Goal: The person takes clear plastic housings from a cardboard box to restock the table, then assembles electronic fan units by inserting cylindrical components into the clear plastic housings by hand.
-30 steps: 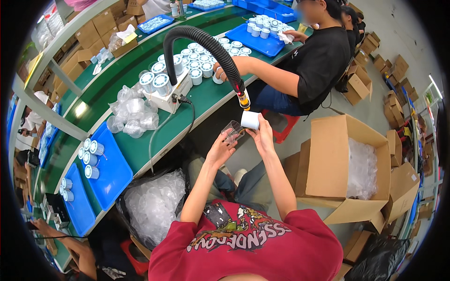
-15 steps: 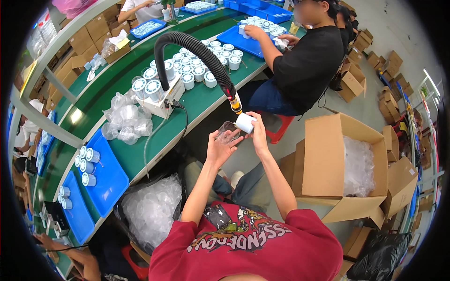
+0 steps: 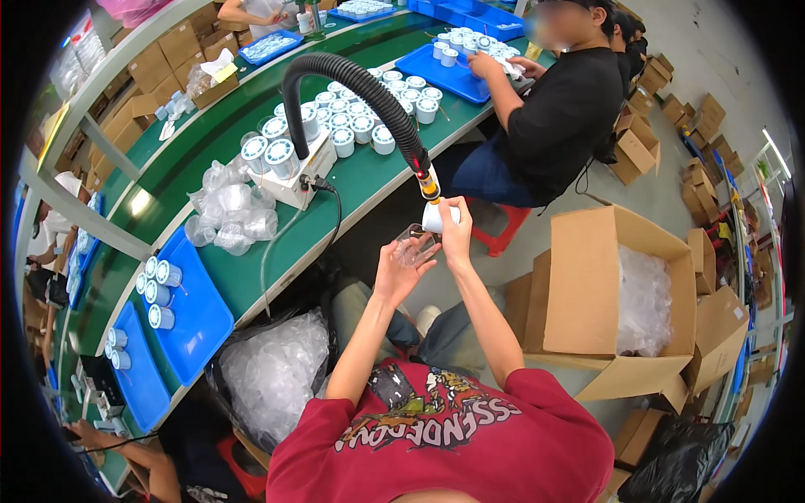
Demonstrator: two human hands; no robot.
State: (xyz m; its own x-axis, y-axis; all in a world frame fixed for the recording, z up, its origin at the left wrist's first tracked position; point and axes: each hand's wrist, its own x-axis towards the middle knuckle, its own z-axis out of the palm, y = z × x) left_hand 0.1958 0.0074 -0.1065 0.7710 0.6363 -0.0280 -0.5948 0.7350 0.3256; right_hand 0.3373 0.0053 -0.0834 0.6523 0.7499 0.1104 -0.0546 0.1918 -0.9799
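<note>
Across the front of your red shirt [image 3: 440,469], at the near side, a curved line of large white lettering [image 3: 444,429] with dark edges runs along a multicoloured printed graphic [image 3: 419,394], the only text big enough for you to make out as letters. On your right, a small white label [image 3: 744,322] sits on the outer flap of a brown cardboard carton [image 3: 583,285], its print too small to read. At your near left, light print [image 3: 205,493] shows on a seated person's dark garment, too small and cropped for you to read.
</note>
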